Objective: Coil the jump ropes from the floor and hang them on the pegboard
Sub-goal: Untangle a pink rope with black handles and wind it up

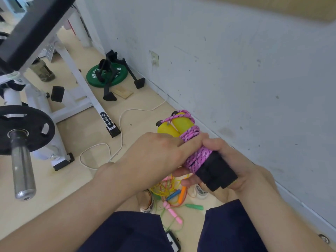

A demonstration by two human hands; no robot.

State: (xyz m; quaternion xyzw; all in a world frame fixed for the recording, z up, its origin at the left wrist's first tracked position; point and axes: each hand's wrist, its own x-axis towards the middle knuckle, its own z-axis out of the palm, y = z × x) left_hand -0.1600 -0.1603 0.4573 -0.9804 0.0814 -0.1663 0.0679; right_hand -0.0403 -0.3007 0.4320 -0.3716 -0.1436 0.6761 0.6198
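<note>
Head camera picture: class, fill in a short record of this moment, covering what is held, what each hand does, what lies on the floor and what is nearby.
Held item: pink rope wound round its two yellow-and-black handles
Left hand: grips the wound rope
Right hand: holds the handles' black ends
On floor: tangle of coloured ropes between the person's legs
Nearby: green weight plate, white cable, barbell
Pegboard: not in view
</note>
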